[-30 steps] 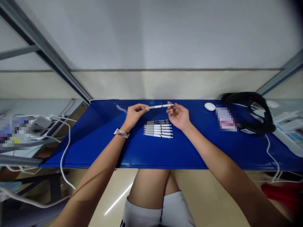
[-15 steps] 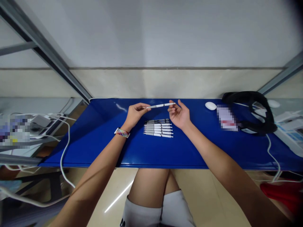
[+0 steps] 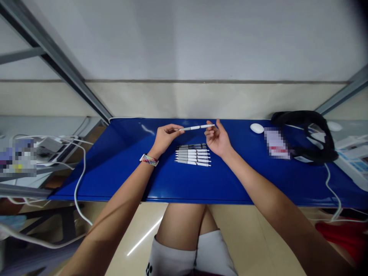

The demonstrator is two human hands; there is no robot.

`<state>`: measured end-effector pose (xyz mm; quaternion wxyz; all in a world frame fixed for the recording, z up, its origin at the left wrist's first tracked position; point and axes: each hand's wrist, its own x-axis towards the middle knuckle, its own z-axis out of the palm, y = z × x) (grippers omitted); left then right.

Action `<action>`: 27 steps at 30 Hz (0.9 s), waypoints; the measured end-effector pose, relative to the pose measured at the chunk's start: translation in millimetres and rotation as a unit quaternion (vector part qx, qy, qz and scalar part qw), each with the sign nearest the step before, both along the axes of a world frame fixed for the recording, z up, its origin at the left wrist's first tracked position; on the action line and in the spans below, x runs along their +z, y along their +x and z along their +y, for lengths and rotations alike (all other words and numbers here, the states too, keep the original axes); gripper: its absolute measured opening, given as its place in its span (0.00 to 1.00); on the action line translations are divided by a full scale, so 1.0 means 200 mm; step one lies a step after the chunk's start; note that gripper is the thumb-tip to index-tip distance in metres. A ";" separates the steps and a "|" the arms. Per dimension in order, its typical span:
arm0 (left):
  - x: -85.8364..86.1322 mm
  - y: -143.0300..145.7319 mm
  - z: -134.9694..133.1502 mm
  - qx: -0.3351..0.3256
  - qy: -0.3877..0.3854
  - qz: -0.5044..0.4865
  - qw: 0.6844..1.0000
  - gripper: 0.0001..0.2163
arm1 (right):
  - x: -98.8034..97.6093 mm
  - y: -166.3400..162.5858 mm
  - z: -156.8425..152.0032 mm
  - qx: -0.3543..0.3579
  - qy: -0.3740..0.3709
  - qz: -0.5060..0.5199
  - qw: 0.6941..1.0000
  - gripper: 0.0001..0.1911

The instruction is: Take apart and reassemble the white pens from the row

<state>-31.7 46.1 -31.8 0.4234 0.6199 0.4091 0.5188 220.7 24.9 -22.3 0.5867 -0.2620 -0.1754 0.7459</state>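
The left hand (image 3: pixel 166 136) pinches one end of a slim white plastic pen (image 3: pixel 196 127), holding it level above the blue worktop (image 3: pixel 115 165); the right hand (image 3: pixel 217 138), which gripped the pen's other end a second ago, has let go and now stands spread with fingers loosely curled just beside that tip. The pen therefore hangs from the left hand alone, directly above the row of matching white pens (image 3: pixel 192 155) lying side by side on the worktop.
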 end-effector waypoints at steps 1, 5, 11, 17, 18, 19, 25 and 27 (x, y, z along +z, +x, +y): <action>0.00 0.00 0.00 0.002 0.001 0.002 1.000 0.15 | 0.00 0.00 0.00 0.001 0.002 0.000 1.000 0.11; 0.00 -0.01 0.00 0.003 0.000 0.000 1.000 0.15 | 0.02 0.00 -0.01 0.007 -0.001 0.009 1.000 0.03; 0.00 -0.01 0.00 -0.003 0.002 0.001 1.000 0.16 | 0.02 0.00 -0.02 0.009 -0.002 0.005 1.000 0.05; 0.01 -0.01 0.00 0.006 0.008 -0.003 1.000 0.15 | 0.01 0.01 -0.02 0.018 0.002 0.030 0.999 0.09; 0.01 -0.01 0.00 0.008 0.008 -0.003 1.000 0.15 | 0.01 0.01 -0.02 0.023 0.006 0.036 0.999 0.09; 0.01 -0.01 0.00 0.008 0.008 -0.003 1.000 0.15 | 0.01 0.01 -0.02 0.028 0.009 0.040 0.999 0.08; 0.00 -0.01 0.01 0.005 0.004 0.003 1.000 0.16 | 0.00 0.02 -0.02 0.031 0.018 0.032 0.999 0.06; -0.01 -0.01 0.01 0.004 0.005 0.001 1.000 0.16 | 0.01 0.01 -0.02 0.028 0.024 0.031 0.999 0.08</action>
